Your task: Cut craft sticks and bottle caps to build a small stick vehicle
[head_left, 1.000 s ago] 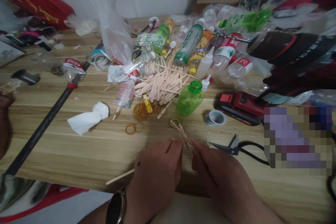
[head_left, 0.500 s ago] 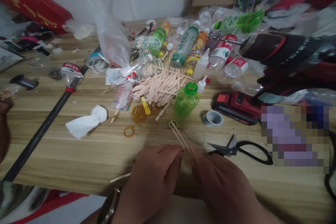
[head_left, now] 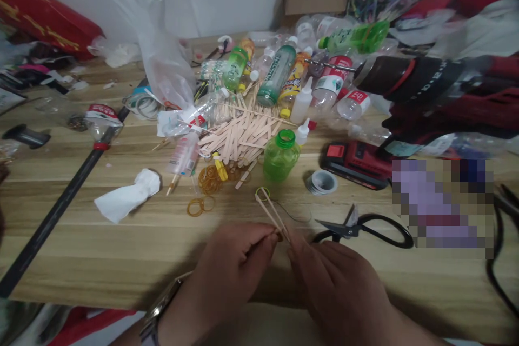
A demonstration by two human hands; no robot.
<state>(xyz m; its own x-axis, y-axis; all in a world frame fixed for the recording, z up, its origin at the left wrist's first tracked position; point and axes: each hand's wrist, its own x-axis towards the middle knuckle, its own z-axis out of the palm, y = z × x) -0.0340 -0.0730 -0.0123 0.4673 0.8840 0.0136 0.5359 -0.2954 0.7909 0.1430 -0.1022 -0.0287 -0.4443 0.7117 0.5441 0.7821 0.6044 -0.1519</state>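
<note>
My right hand is closed on a pair of thin wooden sticks. Their far ends spread apart in a narrow V, and the near ends meet at my fingers. Beside them my left hand pinches at the joint of the sticks; what lies between its fingertips is too small to make out. A yellow-green ring lies on the table by the sticks' far tips. Black scissors lie spread to the right of my right hand. Rubber bands are heaped beyond my left hand.
Behind is a pile of wooden craft sticks. A green cut bottle, a wire spool and a red-black power drill stand around it. Several plastic bottles crowd the back. Crumpled tissue and a dark bar lie left.
The far ends of the two sticks have spread wider apart. Both hands stay close together at the near ends. The whole view has shifted slightly.
</note>
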